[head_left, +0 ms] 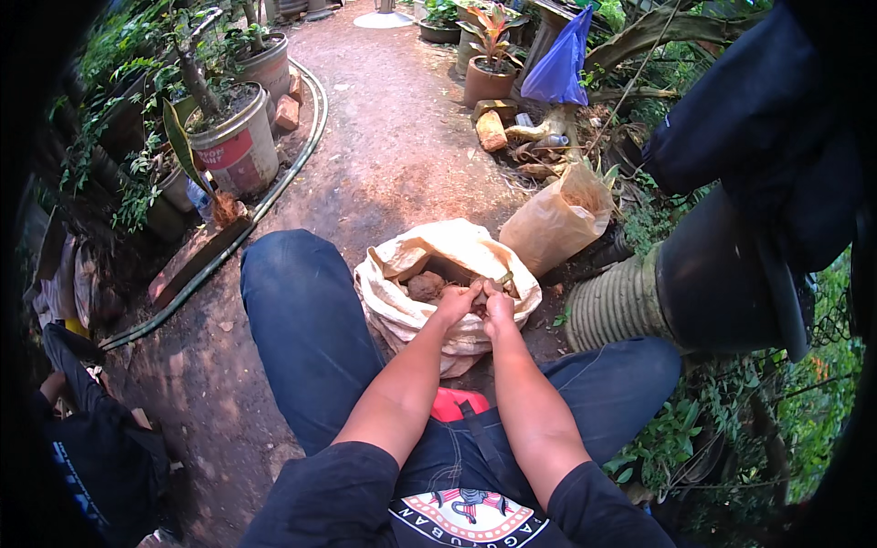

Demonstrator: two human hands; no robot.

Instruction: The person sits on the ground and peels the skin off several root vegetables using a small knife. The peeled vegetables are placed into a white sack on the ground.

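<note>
A whitish woven sack (390, 312) with its rim rolled down stands open on the ground between my knees. Inside lie brown clumps (426, 286) that look like soil or fibre. Over the near right part of the sack's mouth, my left hand (460, 303) and my right hand (496, 305) come together, thumbs towards each other. Both grip one brown clump (482, 294) between their fingers; its exact material cannot be told. My fingertips are partly hidden inside the sack.
Beyond the sack's right side leans a brown paper bag (551, 226) holding fibrous stuff. A ribbed pot (613, 298) stands at right. A green hose (274, 198), bricks (288, 113) and a potted plant in a bucket (236, 151) line the left. Another person (103, 452) sits at lower left.
</note>
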